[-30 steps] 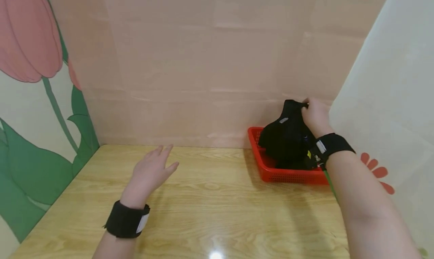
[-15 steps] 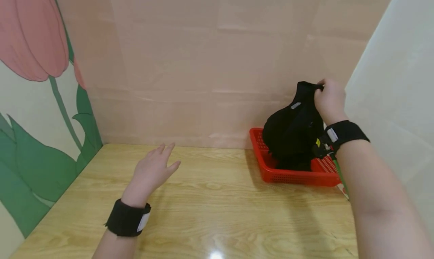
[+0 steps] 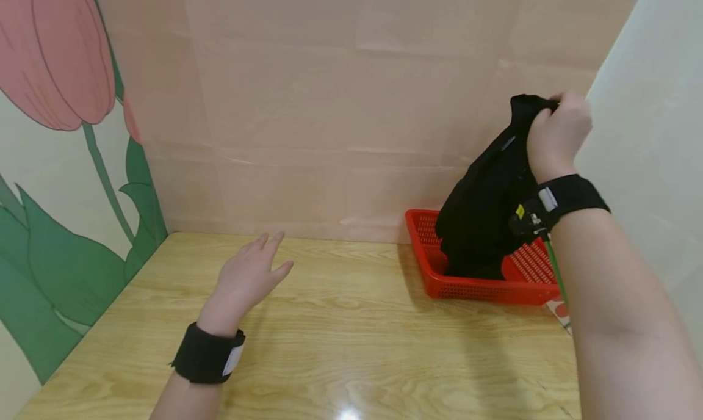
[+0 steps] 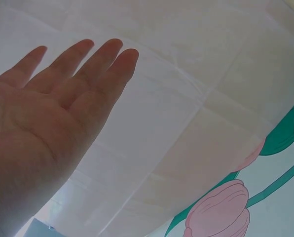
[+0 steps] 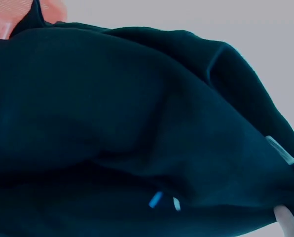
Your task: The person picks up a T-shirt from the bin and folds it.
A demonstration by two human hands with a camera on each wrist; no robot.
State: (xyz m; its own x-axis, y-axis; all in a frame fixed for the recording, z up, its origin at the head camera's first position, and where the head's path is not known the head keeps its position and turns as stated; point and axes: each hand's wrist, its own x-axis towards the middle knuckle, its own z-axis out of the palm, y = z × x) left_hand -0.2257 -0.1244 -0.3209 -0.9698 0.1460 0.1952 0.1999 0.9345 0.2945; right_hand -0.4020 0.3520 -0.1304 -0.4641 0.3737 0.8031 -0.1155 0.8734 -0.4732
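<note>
A black garment (image 3: pixel 483 200), its exact kind unclear, hangs from my right hand (image 3: pixel 562 127), which pinches its upper edge. The lower part of the cloth still lies in the red plastic basket (image 3: pixel 489 290). In the right wrist view the dark cloth (image 5: pixel 112 108) fills most of the picture, with a pale label near its edge and a fingertip (image 5: pixel 286 221) at the lower right. My left hand (image 3: pixel 247 279) is held over the table on the left, fingers spread and holding nothing. The left wrist view shows its palm (image 4: pixel 43 123) and straight fingers.
The basket stands on a wood-grain table (image 3: pixel 340 328), near the back wall (image 3: pixel 307 115). A white sheet (image 3: pixel 659 133) borders the right side. On the left is a panel with a painted pink tulip (image 3: pixel 60 54).
My right hand has risen and moved right, pulling the black garment up into a longer, stretched shape. More of the basket's inside shows. The left hand has stayed nearly still.
</note>
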